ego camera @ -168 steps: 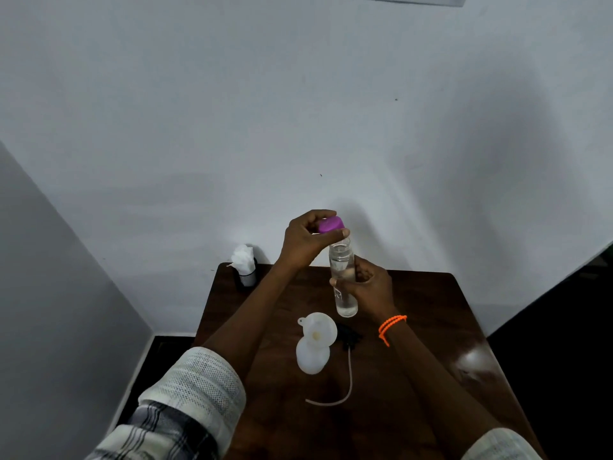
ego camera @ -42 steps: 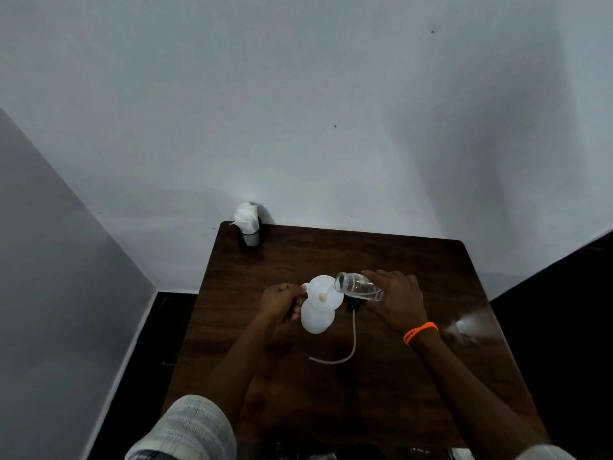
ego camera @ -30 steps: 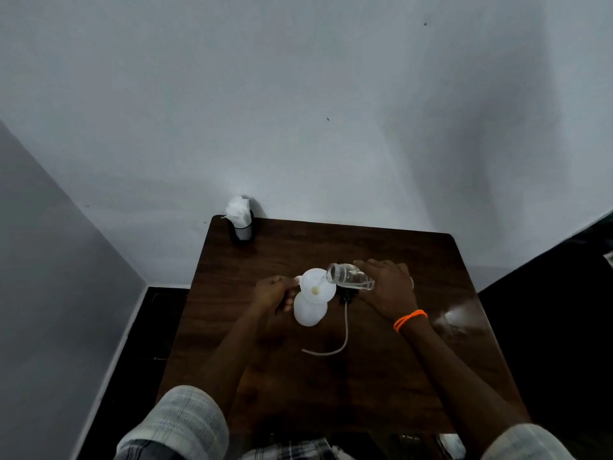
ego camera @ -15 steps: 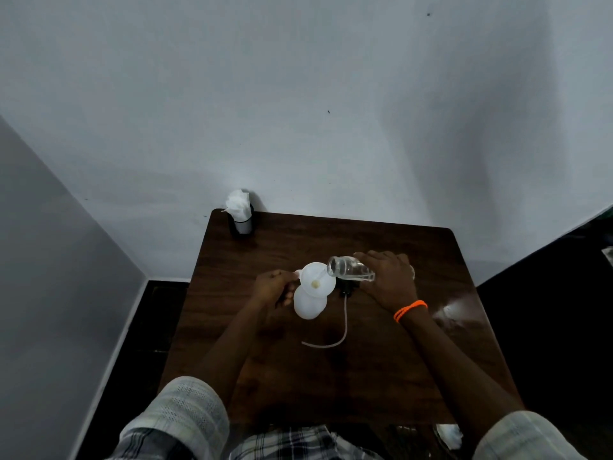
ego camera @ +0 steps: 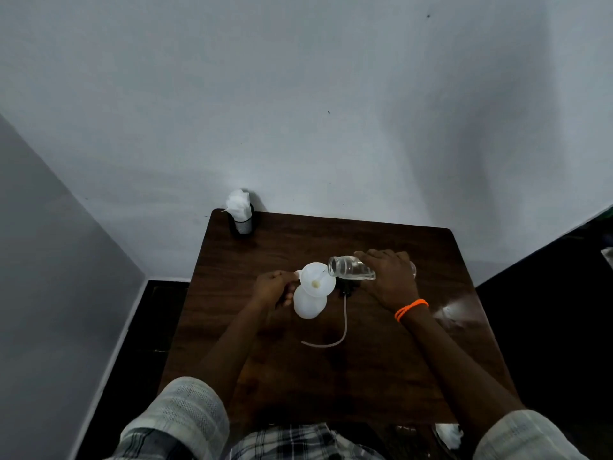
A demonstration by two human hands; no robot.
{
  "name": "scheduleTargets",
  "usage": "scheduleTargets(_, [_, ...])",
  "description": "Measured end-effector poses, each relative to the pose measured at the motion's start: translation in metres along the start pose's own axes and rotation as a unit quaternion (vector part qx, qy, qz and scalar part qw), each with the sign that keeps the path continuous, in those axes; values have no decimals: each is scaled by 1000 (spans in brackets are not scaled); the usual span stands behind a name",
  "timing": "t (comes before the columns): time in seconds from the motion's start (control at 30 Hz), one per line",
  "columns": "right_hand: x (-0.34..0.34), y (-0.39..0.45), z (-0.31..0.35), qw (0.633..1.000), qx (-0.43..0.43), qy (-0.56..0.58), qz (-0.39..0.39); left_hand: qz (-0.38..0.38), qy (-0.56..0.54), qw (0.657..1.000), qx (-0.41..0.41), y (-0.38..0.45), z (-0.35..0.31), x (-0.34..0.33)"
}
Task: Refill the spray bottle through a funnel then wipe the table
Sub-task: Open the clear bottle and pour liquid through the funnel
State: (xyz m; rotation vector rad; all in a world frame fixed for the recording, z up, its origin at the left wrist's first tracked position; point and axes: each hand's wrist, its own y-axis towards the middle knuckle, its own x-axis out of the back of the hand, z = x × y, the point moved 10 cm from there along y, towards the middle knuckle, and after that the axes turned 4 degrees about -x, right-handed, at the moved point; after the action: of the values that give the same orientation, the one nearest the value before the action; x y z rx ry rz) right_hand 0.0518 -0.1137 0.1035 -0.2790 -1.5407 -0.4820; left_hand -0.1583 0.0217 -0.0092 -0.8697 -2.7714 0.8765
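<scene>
The scene is dim and flat, with grey, low-contrast walls (ego camera: 298,94). A soft shadow darkens the wall toward 1 o'clock. Glare shines on the table (ego camera: 457,313) near 3 o'clock. Wide-angle distortion bends the wall edges and splays the sleeves (ego camera: 179,416) at 6 o'clock. Detail is soft and slightly noisy throughout.

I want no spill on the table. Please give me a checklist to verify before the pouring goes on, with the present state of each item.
1. Funnel sits in the white spray bottle: ok.
2. Left hand steadies the bottle: ok.
3. Clear bottle in the right hand, mouth over the funnel: ok.
4. Fill level in the spray bottle: cannot tell.
5. Spray head with tube lies clear of the pour: ok.
6. Tissues ready for wiping: ok.
</scene>
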Motion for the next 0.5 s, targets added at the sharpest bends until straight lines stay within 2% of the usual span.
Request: scheduleTargets(0.5, [3, 1, -2, 1000, -3, -10, -7, -12, -3, 1000, -1, -1, 4, 4])
